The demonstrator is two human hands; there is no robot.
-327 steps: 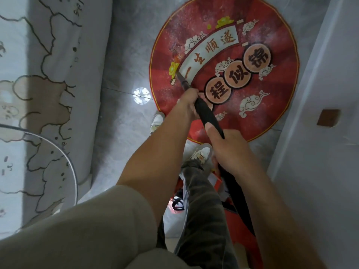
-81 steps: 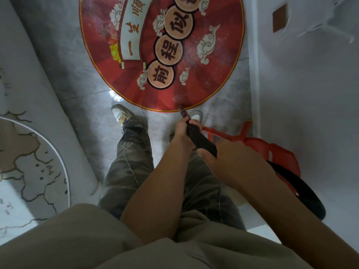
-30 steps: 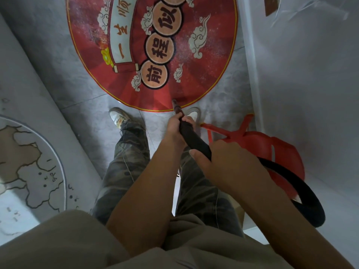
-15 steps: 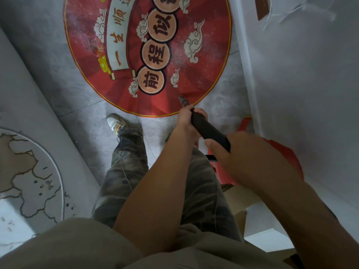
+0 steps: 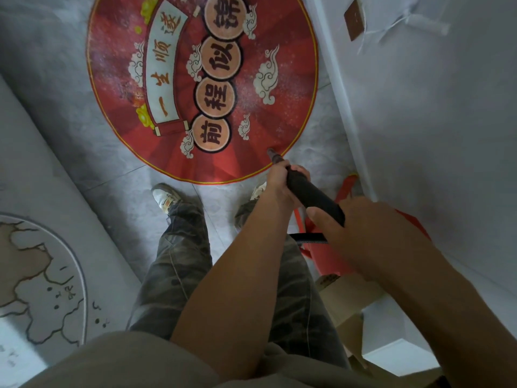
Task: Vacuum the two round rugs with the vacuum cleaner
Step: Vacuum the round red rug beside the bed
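**Head view: vacuuming the red round rug (image 5: 201, 88).** The black wand (image 5: 313, 196) slants down to the rug's near right edge. Its narrow nozzle (image 5: 272, 155) is over the pile there, though contact cannot be told. The left hand (image 5: 279, 177) is wrapped round the wand just behind the nozzle. The right hand (image 5: 361, 233) clasps the wand farther back. The vacuum cleaner's red body (image 5: 319, 256) stands off the rug, beyond its near right rim and beside the wall (image 5: 419, 121). Judged handling: the wand is stiff and light and the ribbed hose (image 5: 309, 237) flexible, so the forward grip steers while the rear grip takes the drag. The thin rug may ruck at its edge under suction. A pale round rug (image 5: 33, 275) lies well left of the red one, nearer the person.
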